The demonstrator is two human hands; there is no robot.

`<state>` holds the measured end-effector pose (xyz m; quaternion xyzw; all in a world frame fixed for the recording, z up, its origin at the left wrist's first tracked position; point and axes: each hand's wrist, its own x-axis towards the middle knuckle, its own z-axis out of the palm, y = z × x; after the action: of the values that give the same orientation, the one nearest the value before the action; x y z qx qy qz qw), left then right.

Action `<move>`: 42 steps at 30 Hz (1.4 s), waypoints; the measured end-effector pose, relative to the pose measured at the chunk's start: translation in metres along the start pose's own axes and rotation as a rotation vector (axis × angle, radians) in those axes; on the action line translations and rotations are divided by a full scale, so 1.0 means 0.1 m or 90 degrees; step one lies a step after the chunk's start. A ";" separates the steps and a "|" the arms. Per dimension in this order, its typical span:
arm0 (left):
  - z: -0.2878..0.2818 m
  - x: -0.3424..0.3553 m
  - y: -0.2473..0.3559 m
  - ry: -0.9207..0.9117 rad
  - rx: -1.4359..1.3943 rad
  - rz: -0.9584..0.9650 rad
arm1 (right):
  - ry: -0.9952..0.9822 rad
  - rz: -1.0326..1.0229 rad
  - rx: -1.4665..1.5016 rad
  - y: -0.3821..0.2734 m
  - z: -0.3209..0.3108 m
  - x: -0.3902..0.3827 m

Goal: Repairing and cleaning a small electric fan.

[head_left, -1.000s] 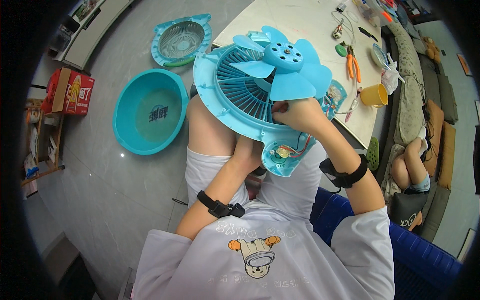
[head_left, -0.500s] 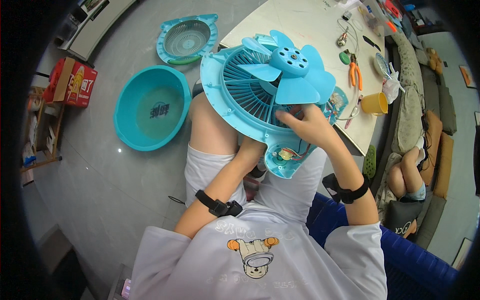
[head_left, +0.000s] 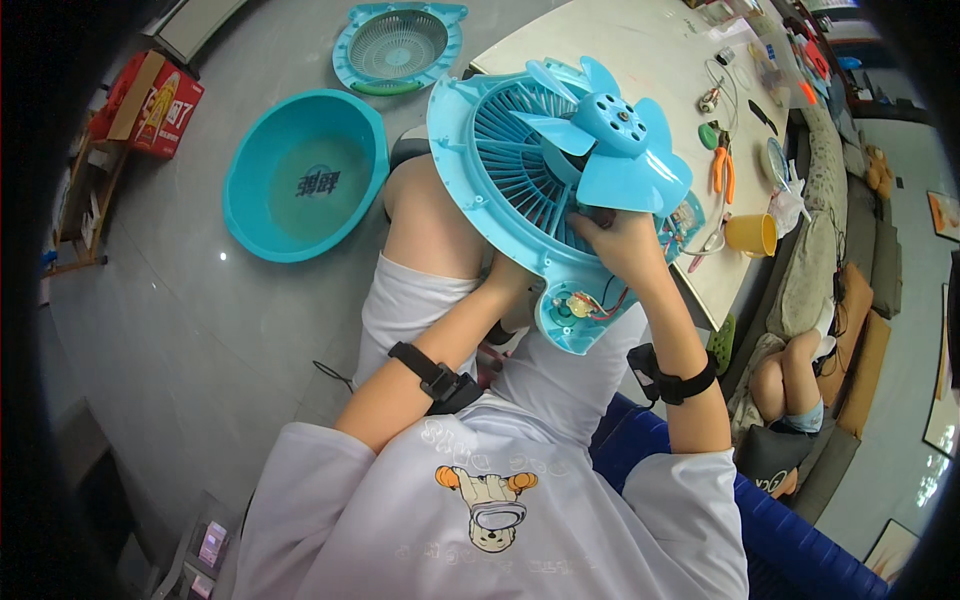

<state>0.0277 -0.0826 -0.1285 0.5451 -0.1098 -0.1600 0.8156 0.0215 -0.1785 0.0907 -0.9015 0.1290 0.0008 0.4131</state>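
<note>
A light-blue fan housing (head_left: 505,235) with a ribbed grille leans over my lap, its far side by the table edge. The fan blade (head_left: 612,125) sits on its front, with a hub pierced by several holes. My right hand (head_left: 632,248) reaches under the lowest blade, thumb bent in against the grille. Its fingers are curled by a dark part behind the blade, mostly hidden. My left hand (head_left: 512,274) goes beneath the housing's near edge, its fingers out of sight. A small round part with red wires (head_left: 577,306) shows in the housing's near end.
On the white table (head_left: 560,40) lie orange-handled pliers (head_left: 723,172), a knife (head_left: 762,117) and a yellow cup (head_left: 752,235). A teal basin with water (head_left: 240,205) and a round grille cover (head_left: 440,80) are on the floor. Someone's legs (head_left: 800,370) rest on the sofa.
The whole view has shifted slightly. My right hand has tucked a little further under the blade, its thumb drawn in. The fan and my left arm hold nearly the same pose.
</note>
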 end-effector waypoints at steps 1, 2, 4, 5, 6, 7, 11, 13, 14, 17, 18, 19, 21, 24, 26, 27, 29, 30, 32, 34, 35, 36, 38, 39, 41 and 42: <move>0.07 0.00 0.10 -0.005 -0.012 -0.006 | 0.023 -0.076 -0.142 0.04 -0.02 0.00; 0.13 0.00 0.21 -0.011 -0.024 -0.009 | 0.024 -0.074 -0.147 0.05 -0.06 0.00; 0.19 -0.06 0.43 -0.007 0.034 0.047 | -0.021 -0.053 -0.187 0.01 -0.13 0.03; 0.21 -0.09 0.52 -0.001 0.095 0.100 | -0.022 -0.054 -0.190 0.03 -0.11 0.04; 0.21 -0.08 0.61 0.000 0.093 0.101 | 0.036 -0.112 -0.193 0.08 -0.07 0.04; 0.20 -0.07 0.68 -0.006 0.095 0.109 | 0.092 -0.172 -0.193 0.07 -0.03 0.06; 0.04 -0.17 0.79 -0.112 0.197 -0.032 | 0.170 -0.156 -0.213 -0.01 -0.03 -0.02; 0.05 -0.17 0.76 -0.074 0.286 0.082 | 0.194 -0.106 -0.133 -0.01 -0.05 -0.03; 0.07 -0.17 0.73 -0.036 0.373 0.197 | 0.194 -0.105 -0.135 0.01 -0.06 -0.03; 0.08 -0.16 0.59 0.008 0.529 0.320 | 0.206 -0.107 -0.122 0.05 -0.07 -0.04; 0.08 -0.15 0.54 0.006 0.526 0.322 | 0.170 -0.098 -0.181 0.02 -0.10 -0.06; 0.06 -0.16 0.44 -0.014 0.419 0.189 | 0.133 -0.088 -0.238 -0.01 -0.11 -0.08; 0.04 -0.17 0.21 -0.027 0.314 0.063 | 0.087 -0.058 -0.244 -0.02 -0.09 -0.05; 0.05 -0.17 0.02 0.072 0.040 -0.036 | 0.028 -0.041 -0.269 -0.05 -0.04 0.00; 0.11 -0.26 0.10 0.074 0.132 0.038 | 0.022 -0.049 -0.293 0.00 -0.04 0.00; 0.12 -0.28 0.15 0.073 0.007 0.013 | 0.089 -0.082 -0.244 0.04 -0.02 -0.01; 0.11 -0.24 0.39 0.059 0.223 0.109 | 0.159 -0.118 -0.196 0.08 -0.05 -0.02; 0.12 -0.22 0.52 0.044 0.439 0.200 | 0.173 -0.026 -0.116 0.11 -0.10 -0.05; 0.13 -0.23 0.71 0.059 0.398 0.242 | 0.180 0.064 -0.032 0.09 -0.12 -0.08; 0.12 -0.21 0.73 0.085 0.395 0.325 | 0.165 0.028 -0.051 0.04 -0.12 -0.09; 0.11 -0.22 0.74 0.087 0.396 0.324 | 0.163 0.027 -0.050 0.00 -0.12 -0.10; 0.11 -0.23 0.75 0.060 0.298 0.180 | 0.137 0.002 -0.043 -0.06 -0.14 -0.11; 0.15 -0.26 0.94 0.027 0.195 0.034 | 0.114 -0.017 -0.038 -0.17 -0.23 -0.21; 0.16 -0.30 1.11 0.019 0.042 -0.125 | 0.088 0.002 -0.010 -0.20 -0.30 -0.30; 0.13 -0.40 1.41 0.018 -0.107 -0.280 | 0.057 0.015 0.023 -0.22 -0.36 -0.44; 0.11 -0.47 1.49 0.001 -0.154 -0.295 | 0.060 0.038 0.052 -0.20 -0.39 -0.51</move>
<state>0.0016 -0.0212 0.0132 0.4545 0.0384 -0.3542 0.8164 -0.0272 -0.1829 0.1370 -0.8787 0.1750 -0.0348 0.4427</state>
